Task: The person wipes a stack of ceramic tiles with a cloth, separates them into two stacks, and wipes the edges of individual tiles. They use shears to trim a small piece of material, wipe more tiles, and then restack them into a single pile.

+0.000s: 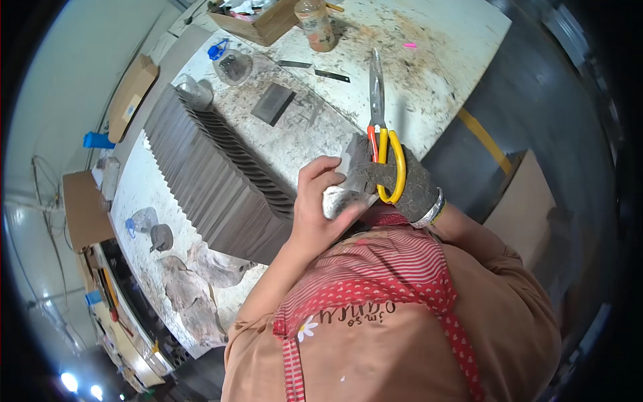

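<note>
My right hand [416, 186], in a dark grey glove, is closed around scissors [378, 100] with yellow and red handles. Their long blades point away from me. The same glove also presses against a small grey piece [349, 159]. My bare left hand [313, 204] curls at the near side of this piece, fingertips on its edge and thumb lower down. The piece's exact shape is partly hidden by the fingers. To the left of my hands lies a long row of grey wood-grain strips [207, 177], packed side by side with jagged ends.
A dark rectangular block [273, 104], two thin blades [331, 76], a cut plastic bottle with a blue cap [232, 65] and an upright bottle [315, 27] sit on the stained table [429, 74]. A wooden box [258, 28] stands behind. Crumpled grey-brown sheets [194, 295] lie at left.
</note>
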`<state>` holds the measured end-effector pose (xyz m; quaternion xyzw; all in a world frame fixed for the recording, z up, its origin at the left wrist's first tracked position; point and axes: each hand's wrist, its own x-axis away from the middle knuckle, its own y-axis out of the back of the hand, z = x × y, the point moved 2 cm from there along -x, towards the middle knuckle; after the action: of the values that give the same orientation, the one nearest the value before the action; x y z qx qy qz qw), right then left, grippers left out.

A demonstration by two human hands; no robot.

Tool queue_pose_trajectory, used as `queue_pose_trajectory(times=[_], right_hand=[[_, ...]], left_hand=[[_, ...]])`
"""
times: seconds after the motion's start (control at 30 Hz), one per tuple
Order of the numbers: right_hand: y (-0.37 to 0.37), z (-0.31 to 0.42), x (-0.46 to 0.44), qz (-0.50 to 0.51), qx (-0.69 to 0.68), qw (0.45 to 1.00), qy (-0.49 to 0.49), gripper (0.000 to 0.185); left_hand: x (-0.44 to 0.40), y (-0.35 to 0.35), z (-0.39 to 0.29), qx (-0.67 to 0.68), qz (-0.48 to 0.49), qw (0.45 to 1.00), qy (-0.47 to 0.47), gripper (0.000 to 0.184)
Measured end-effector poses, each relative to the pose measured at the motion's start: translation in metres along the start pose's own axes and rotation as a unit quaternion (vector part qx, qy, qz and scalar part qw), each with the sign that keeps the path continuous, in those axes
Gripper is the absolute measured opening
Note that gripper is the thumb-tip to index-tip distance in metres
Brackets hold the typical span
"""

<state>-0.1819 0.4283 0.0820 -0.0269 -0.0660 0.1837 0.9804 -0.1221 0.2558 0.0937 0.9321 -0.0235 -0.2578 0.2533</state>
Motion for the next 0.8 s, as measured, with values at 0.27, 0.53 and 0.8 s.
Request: queue_pose_trajectory(times=[0.27, 0.53, 0.8], right_hand=[[-0.036, -0.011, 0.043, -0.084, 0.305, 0.938, 0.141, 0.033], [-0.005, -0.023, 0.084, -0.363, 0.617, 0.677, 0.171, 0.04], [0.062, -0.026, 0.089, -0.194, 0.441, 0.873, 0.074, 0.057]], left_hand=[[0.046, 0.0, 0.025, 0.537, 0.046, 0.752, 0.378, 0.046], [0.037, -0.013, 0.034, 0.669, 0.003, 0.648, 0.365, 0.055], [-0.01, -0.069, 0.03, 0.687, 0.042, 0.638, 0.345, 0.051]])
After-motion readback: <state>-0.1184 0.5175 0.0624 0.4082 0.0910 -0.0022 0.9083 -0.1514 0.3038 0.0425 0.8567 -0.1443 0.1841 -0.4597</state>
